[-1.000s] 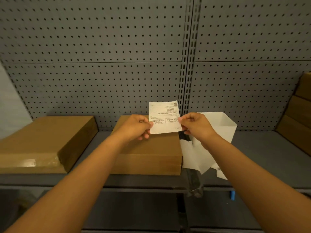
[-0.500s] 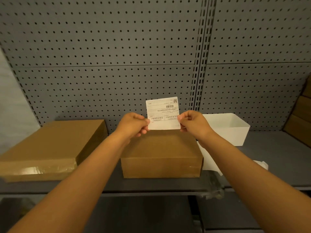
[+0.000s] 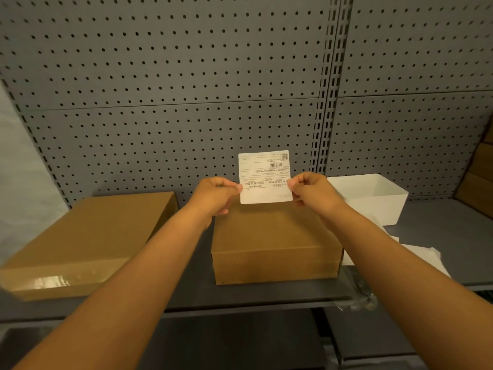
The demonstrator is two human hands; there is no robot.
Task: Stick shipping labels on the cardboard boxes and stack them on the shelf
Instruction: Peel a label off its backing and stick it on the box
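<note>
A white shipping label [image 3: 264, 169] with barcodes, print upside down, is held upright in the air. My left hand [image 3: 216, 194] pinches its left edge and my right hand [image 3: 312, 190] pinches its right edge. Directly below the label a small brown cardboard box [image 3: 274, 244] sits on the grey shelf [image 3: 266, 296]. A wider, flat cardboard box [image 3: 85, 239] with clear tape on its front lies to the left on the same shelf.
A white open bin [image 3: 373, 196] stands right of the small box, with loose white backing sheets [image 3: 421, 257] in front of it. More cardboard boxes [image 3: 477, 182] lean at the far right. A grey pegboard [image 3: 186, 89] backs the shelf.
The view has shifted so the boxes sit further right and lower. Both hands keep holding the label in much the same pose above the small box.
</note>
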